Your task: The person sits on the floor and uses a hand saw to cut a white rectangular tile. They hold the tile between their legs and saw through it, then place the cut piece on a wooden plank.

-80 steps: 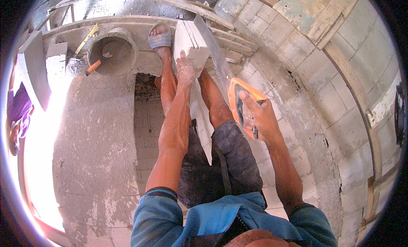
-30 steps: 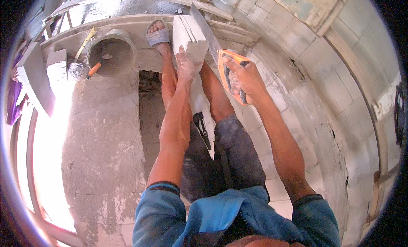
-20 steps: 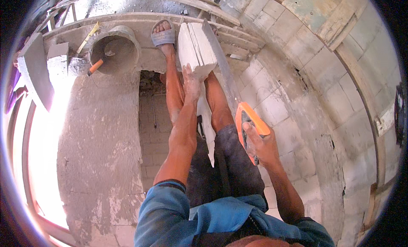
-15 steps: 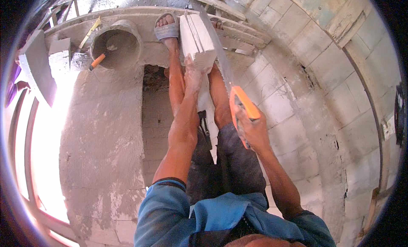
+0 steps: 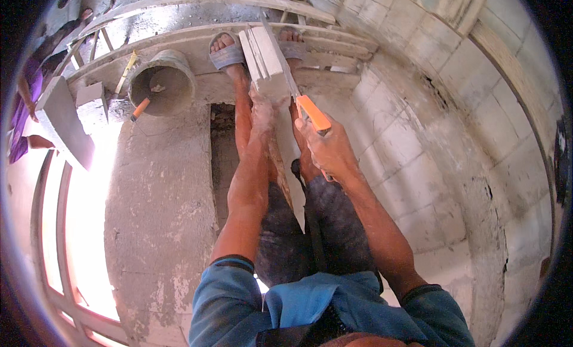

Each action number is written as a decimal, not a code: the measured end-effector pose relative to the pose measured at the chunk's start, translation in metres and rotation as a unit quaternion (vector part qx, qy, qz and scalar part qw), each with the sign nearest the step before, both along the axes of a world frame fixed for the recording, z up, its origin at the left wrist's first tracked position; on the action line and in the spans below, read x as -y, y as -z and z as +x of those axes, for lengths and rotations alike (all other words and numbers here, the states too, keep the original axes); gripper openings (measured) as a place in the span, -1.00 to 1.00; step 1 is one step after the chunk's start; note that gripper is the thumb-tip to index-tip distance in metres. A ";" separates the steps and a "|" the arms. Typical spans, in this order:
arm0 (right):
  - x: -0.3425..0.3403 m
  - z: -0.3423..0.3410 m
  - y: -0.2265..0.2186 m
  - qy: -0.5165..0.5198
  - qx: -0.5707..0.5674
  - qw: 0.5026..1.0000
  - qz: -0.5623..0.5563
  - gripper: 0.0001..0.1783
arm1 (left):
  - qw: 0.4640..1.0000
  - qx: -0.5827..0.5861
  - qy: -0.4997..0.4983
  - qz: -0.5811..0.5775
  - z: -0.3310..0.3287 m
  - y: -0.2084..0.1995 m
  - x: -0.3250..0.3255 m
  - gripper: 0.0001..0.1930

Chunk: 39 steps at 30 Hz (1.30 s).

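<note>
Your right hand (image 5: 328,147) is closed around the orange handle of the handsaw (image 5: 313,113), its blade running along the right side of the grooved white block (image 5: 271,54). Your left hand (image 5: 264,113) touches the block's near end; whether its fingers wrap around it, you cannot tell from here. The block sits ahead of you between your sandalled feet, which flank it closely. To your left stand a mortar-crusted bucket (image 5: 190,78) with an orange-handled tool (image 5: 141,109) at its near rim, a yellow strip (image 5: 124,73) and grey slabs (image 5: 62,117); a person in purple (image 5: 22,123) is beyond them. Rough cement surface (image 5: 161,210) spreads at left beside a dark opening (image 5: 224,162); pale blockwork (image 5: 394,153) curves along your right.
</note>
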State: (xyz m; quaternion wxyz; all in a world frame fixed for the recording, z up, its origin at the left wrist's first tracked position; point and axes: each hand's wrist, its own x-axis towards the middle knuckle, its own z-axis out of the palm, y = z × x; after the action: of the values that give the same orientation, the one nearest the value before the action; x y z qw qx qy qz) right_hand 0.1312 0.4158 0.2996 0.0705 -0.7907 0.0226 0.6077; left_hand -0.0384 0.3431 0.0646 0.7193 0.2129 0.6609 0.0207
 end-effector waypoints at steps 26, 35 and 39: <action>-0.040 0.027 0.012 -0.061 -0.086 0.982 -0.159 -0.55 | 0.966 0.104 -0.210 -0.107 -0.001 0.007 -0.011 -0.24; 0.028 0.000 -0.106 -0.060 0.025 0.998 0.016 -0.50 | 0.935 -0.085 0.281 0.196 -0.023 0.029 0.016 -0.13; -0.005 0.013 -0.018 -0.012 -0.017 0.997 -0.069 -0.52 | 0.983 -0.020 0.149 0.101 -0.001 0.013 0.001 -0.07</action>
State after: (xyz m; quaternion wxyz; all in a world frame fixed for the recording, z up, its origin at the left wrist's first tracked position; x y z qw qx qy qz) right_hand 0.1446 0.4205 0.3172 0.0079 -0.7832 0.0560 0.6192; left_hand -0.0397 0.3416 0.0513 0.6757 0.3810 0.6307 -0.0248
